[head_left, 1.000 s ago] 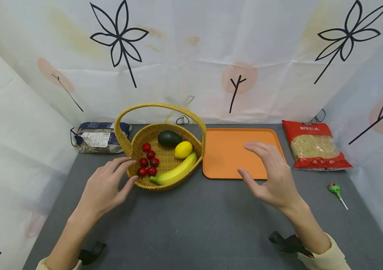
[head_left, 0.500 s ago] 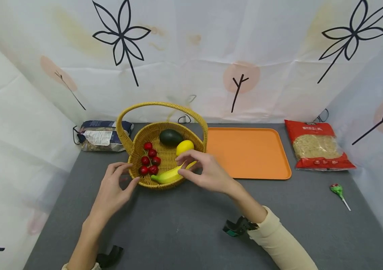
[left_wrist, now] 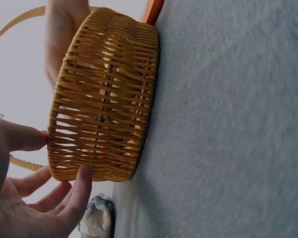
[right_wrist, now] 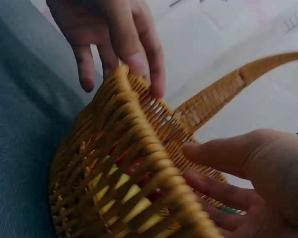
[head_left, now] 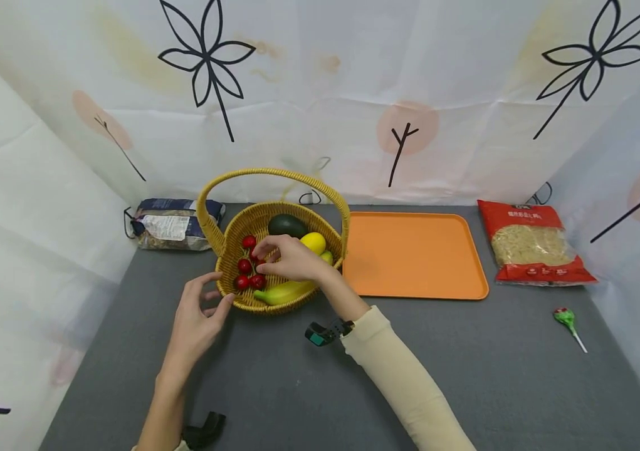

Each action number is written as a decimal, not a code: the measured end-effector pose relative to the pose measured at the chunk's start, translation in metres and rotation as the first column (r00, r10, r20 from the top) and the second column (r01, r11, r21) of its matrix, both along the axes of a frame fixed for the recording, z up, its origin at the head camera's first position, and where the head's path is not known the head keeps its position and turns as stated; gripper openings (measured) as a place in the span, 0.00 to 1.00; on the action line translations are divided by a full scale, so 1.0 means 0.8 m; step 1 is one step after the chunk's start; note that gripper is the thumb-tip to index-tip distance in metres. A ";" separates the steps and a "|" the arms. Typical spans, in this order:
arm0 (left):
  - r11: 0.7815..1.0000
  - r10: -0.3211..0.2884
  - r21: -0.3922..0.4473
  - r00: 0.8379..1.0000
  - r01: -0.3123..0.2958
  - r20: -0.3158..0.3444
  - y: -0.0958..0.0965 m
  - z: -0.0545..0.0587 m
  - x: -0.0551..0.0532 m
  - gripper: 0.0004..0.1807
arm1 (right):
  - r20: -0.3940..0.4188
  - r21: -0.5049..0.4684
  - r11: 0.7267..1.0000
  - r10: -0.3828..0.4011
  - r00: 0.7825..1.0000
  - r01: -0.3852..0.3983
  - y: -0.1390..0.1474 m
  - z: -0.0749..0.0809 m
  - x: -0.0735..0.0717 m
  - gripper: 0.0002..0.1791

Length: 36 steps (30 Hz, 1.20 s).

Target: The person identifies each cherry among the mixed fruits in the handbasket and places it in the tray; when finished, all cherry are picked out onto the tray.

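Observation:
A yellow wicker basket [head_left: 303,304] holds a bunch of small round red fruits [head_left: 244,266] on a green stem, a banana [head_left: 283,293], a lemon [head_left: 314,243] and a dark green avocado [head_left: 288,225]. At its left side my left hand [head_left: 198,319] holds the rim and outer wall between thumb and fingertips, as the left wrist view shows. My right hand [head_left: 294,260] reaches over the front right rim into the basket, fingertips at the red fruits. Its thumb and forefinger stand apart with nothing visible between them. It covers part of the banana and some red fruits.
An orange tray [head_left: 415,254] lies right of the basket. Farther right are a red food bag [head_left: 531,244] and a green-wrapped lollipop [head_left: 565,318]. A dark blue bag [head_left: 170,225] lies behind left, and a white printed cloth [head_left: 320,81] hangs behind the grey table.
My right hand has swept left from above the orange tray, across the banana, to the red fruits in the basket. My left hand stays at the basket's left rim.

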<state>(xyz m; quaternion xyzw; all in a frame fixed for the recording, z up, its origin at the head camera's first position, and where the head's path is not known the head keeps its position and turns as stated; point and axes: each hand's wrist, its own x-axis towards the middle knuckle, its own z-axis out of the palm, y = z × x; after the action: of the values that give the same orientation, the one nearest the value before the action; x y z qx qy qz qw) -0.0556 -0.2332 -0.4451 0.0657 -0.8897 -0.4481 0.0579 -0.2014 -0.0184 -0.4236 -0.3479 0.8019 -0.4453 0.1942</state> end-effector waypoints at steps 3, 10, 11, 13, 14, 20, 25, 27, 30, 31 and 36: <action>0.999 0.012 0.049 1.000 -0.013 0.014 0.000 -0.003 0.001 0.29 | 0.023 0.046 0.999 -0.023 0.999 0.022 -0.011 -0.009 -0.006 0.17; 0.995 0.020 0.098 1.000 -0.020 0.003 0.000 -0.008 0.004 0.30 | 0.089 0.068 0.995 -0.082 0.993 0.076 -0.024 -0.021 -0.008 0.19; 0.995 0.019 0.102 1.000 -0.019 0.000 -0.001 -0.009 0.004 0.30 | 0.091 0.071 0.994 -0.086 0.992 0.080 -0.025 -0.022 -0.008 0.19; 0.994 0.015 0.111 1.000 -0.015 -0.004 -0.002 -0.008 0.003 0.29 | 0.089 0.079 0.993 -0.092 0.992 0.085 -0.026 -0.024 -0.009 0.19; 0.993 0.012 0.116 1.000 -0.011 -0.004 -0.002 -0.007 0.002 0.29 | 0.089 0.083 0.993 -0.095 0.991 0.088 -0.027 -0.025 -0.009 0.19; 0.989 -0.014 0.145 1.000 0.011 0.019 -0.006 -0.005 -0.001 0.30 | 0.115 0.098 0.990 -0.109 0.987 0.098 -0.025 -0.027 -0.011 0.20; 0.986 -0.012 0.169 0.999 0.005 0.046 -0.006 -0.004 -0.001 0.30 | 0.153 0.108 0.990 -0.111 0.982 0.095 -0.024 -0.028 -0.012 0.21; 0.984 -0.012 0.176 0.999 0.003 0.052 -0.007 -0.005 -0.001 0.31 | 0.158 0.117 0.989 -0.112 0.981 0.094 -0.024 -0.028 -0.011 0.20; 0.984 -0.009 0.178 0.999 0.000 0.051 -0.007 -0.005 0.000 0.31 | 0.151 0.128 0.987 -0.112 0.982 0.093 -0.024 -0.027 -0.009 0.20; 0.984 -0.008 0.178 0.999 -0.001 0.049 -0.007 -0.005 0.000 0.31 | 0.147 0.134 0.987 -0.113 0.983 0.093 -0.024 -0.027 -0.009 0.20; 0.984 -0.007 0.178 0.999 0.001 0.036 -0.005 -0.005 0.000 0.30 | 0.133 0.149 0.985 -0.107 0.985 0.087 -0.023 -0.025 -0.008 0.18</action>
<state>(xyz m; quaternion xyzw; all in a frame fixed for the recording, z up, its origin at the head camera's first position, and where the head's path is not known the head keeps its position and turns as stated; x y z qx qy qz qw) -0.0553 -0.2372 -0.4495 0.0771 -0.8472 -0.5245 0.0345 -0.2082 -0.0369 -0.4439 -0.2614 0.8319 -0.4192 0.2526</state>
